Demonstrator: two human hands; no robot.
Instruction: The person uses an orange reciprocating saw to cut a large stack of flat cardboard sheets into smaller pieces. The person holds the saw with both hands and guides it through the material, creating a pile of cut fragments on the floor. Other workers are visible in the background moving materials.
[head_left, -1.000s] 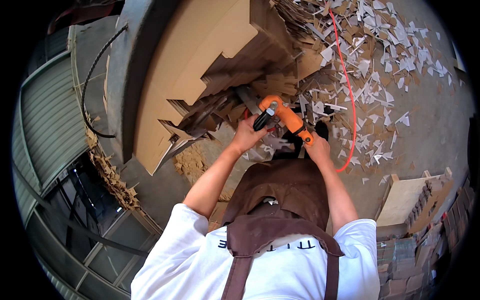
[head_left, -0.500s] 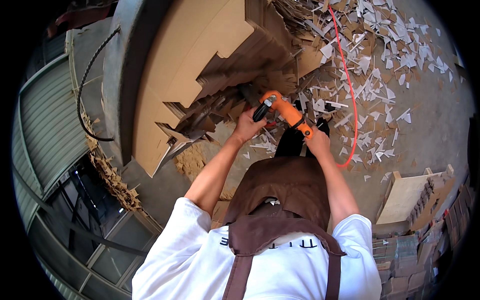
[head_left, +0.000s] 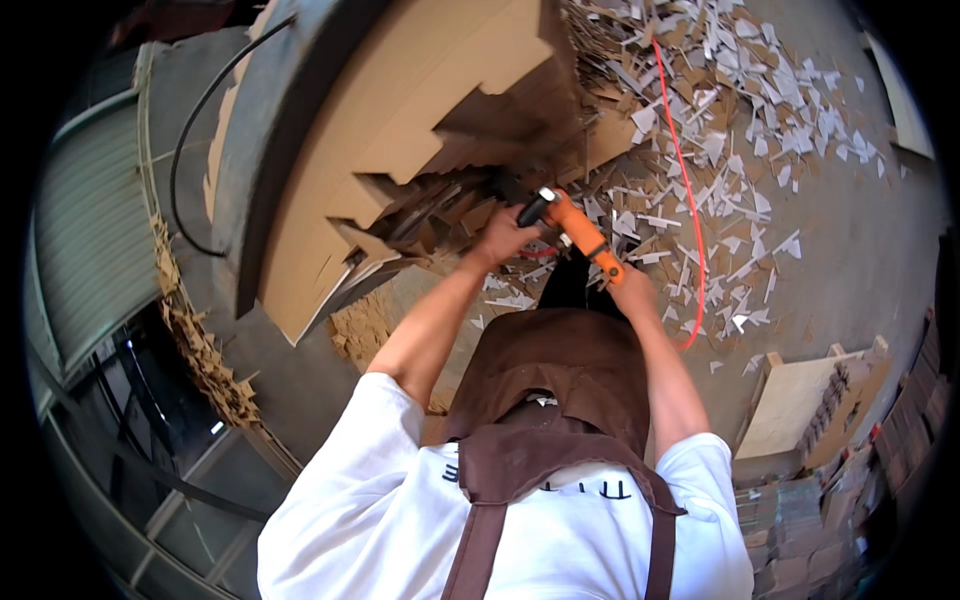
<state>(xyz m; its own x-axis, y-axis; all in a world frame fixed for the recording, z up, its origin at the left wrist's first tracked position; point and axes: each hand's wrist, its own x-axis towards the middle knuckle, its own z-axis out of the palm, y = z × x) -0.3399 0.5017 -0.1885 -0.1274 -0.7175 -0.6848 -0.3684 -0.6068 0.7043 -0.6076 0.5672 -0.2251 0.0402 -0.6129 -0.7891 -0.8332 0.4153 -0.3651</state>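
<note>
I hold an orange power tool (head_left: 578, 232) with both hands in front of my chest. My left hand (head_left: 505, 237) grips its black front end, close to the ragged lower edge of a tall stack of brown cardboard sheets (head_left: 420, 130). My right hand (head_left: 628, 288) is closed around the rear handle. A thin orange cord (head_left: 688, 190) runs from the tool's rear across the floor and away. I wear a brown apron (head_left: 560, 380) over a white shirt.
White and brown offcuts (head_left: 760, 110) litter the concrete floor to the right. A grey curved frame with a black cable (head_left: 200, 150) stands left of the stack. A wooden pallet (head_left: 800, 400) and stacked cartons (head_left: 790, 520) sit at lower right. Shredded scraps (head_left: 205, 350) lie at left.
Both hands and the tool have moved a little up and to the right along the stack's cut edge. The grip on the tool is unchanged.
</note>
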